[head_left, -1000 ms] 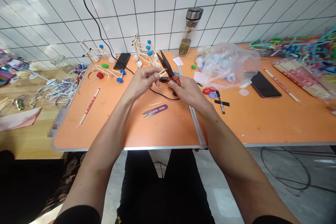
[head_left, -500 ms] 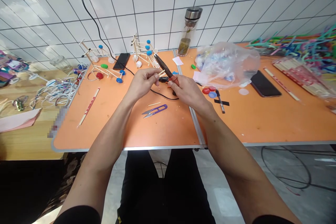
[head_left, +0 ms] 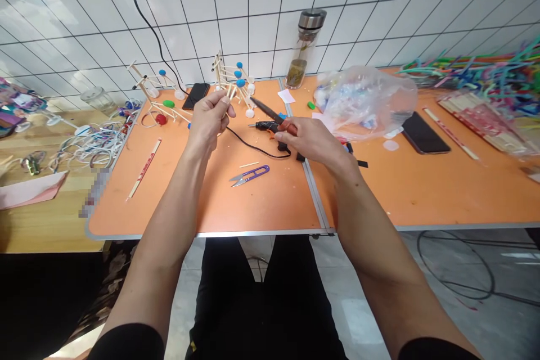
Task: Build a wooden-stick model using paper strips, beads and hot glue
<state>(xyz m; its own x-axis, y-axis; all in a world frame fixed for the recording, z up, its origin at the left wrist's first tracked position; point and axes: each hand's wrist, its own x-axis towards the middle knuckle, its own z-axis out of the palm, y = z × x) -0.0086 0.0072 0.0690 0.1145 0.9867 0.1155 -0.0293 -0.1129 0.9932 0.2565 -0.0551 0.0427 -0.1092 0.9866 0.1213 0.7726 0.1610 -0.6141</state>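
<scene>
i'm pinching thin pale wooden sticks [head_left: 228,102] in my left hand [head_left: 206,121], while my right hand [head_left: 307,138] grips a black-and-orange hot glue gun [head_left: 270,127] over the far middle of the orange surface [head_left: 270,208]. i judge the nozzle needs bringing to the sticks.

Two hands [head_left: 206,122], one glue gun [head_left: 266,125], one bundle of sticks [head_left: 223,102], one pair of snips [head_left: 250,175] at six o'clock, two phones [head_left: 424,133], three stick models [head_left: 230,76], one bottle [head_left: 300,49], one plastic bag [head_left: 367,102].
</scene>
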